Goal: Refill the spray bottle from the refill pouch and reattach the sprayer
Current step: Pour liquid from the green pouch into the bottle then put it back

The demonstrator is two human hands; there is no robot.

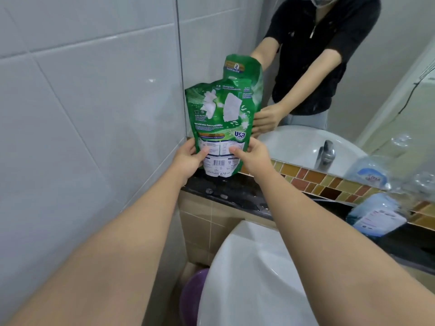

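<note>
Two bare forearms are reaching out over the white sink toward the dark counter, and both hands are closing on the lower part of the green refill pouch. The left hand is pinching its left edge, the right hand its right edge, thumbs pressing the label face; each grip is clamped on the pouch. It is standing upright, its base at the counter, against the mirror in the tiled corner. It is looking soft, crinkly and probably slick, sagging if squeezed, so holding low by both side seams seems wise. No spray bottle is clearly showing.
</note>
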